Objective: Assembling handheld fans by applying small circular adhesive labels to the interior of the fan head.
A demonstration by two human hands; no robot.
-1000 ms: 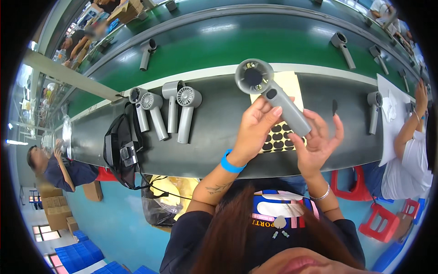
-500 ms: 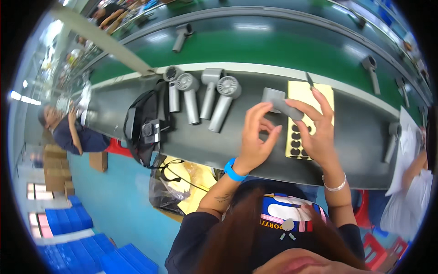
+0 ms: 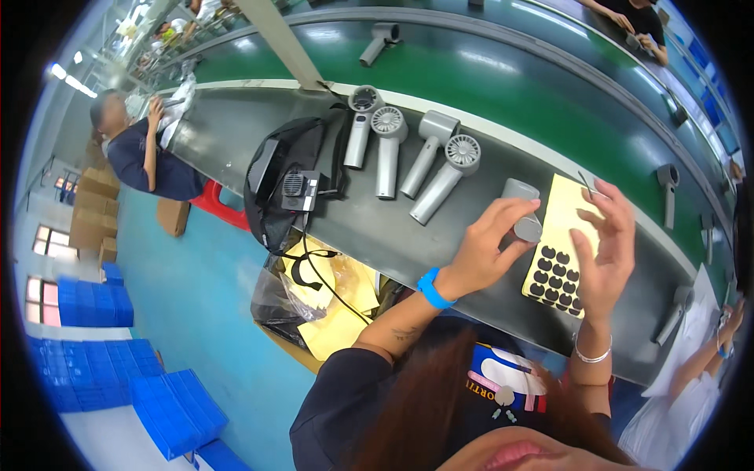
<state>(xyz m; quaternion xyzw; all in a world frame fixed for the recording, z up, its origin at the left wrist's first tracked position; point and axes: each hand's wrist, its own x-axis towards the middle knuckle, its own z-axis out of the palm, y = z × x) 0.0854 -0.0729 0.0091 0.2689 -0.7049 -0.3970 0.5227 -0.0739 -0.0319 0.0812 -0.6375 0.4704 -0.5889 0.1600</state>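
Note:
My left hand (image 3: 493, 242) is closed around a grey handheld fan (image 3: 528, 228), the round end of its handle facing me and its head partly showing beyond my fingers. My right hand (image 3: 607, 247) hovers over a yellow sheet (image 3: 563, 206), thumb apart from the fingers. A thin dark pointed tool (image 3: 586, 182) sticks out past its index finger, seemingly tucked in that hand; its exact kind is unclear. Several black round stickers (image 3: 556, 271) fill the near part of the sheet. The sheet lies on the dark worktop, right of the fan.
Several grey handheld fans (image 3: 446, 179) lie left of my hands, beside a black bag (image 3: 283, 169) with a small black device (image 3: 300, 191) on it. Beyond runs a green conveyor (image 3: 479, 94) carrying more fans. A box of yellow paper (image 3: 326, 334) stands below the worktop edge. People sit on both sides.
My right hand has left the fan's handle end and moved over the yellow sheet. The left hand still holds the fan. The whole view has turned and shifted.

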